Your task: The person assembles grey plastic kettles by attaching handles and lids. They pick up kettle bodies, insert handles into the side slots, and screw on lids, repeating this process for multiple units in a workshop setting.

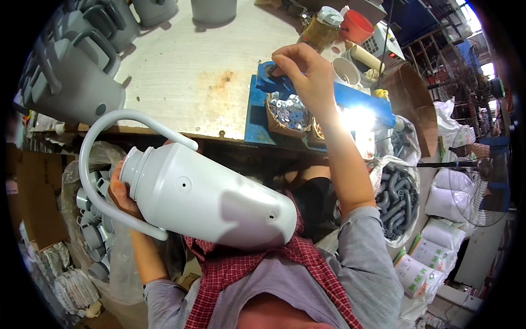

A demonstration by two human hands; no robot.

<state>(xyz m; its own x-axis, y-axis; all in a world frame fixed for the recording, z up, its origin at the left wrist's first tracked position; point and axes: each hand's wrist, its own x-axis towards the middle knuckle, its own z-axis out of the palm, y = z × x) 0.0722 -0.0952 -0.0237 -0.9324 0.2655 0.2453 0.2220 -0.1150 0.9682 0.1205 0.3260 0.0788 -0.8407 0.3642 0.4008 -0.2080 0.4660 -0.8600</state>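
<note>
A large light grey plastic jug body (219, 192) lies on its side across my lap, its neck toward the left. A curved grey handle (89, 145) arches around the neck end. My left hand (121, 192) is closed around the neck from behind, with most of its fingers hidden. My right hand (308, 68) reaches to the bench with thumb and forefinger pinched at the round end of a blue metal fixture (265, 82). Whatever lies between those fingertips is too small to make out. Just below is an open box of small metal washers (290, 112).
Several grey jugs (76, 82) stand at the bench's left. A lidded jar (320, 30), red bowl (357, 26) and white cup (346, 71) sit behind my right hand. A bag of grey curved handles (397, 200) is at right, a bag of grey parts (96, 236) at left.
</note>
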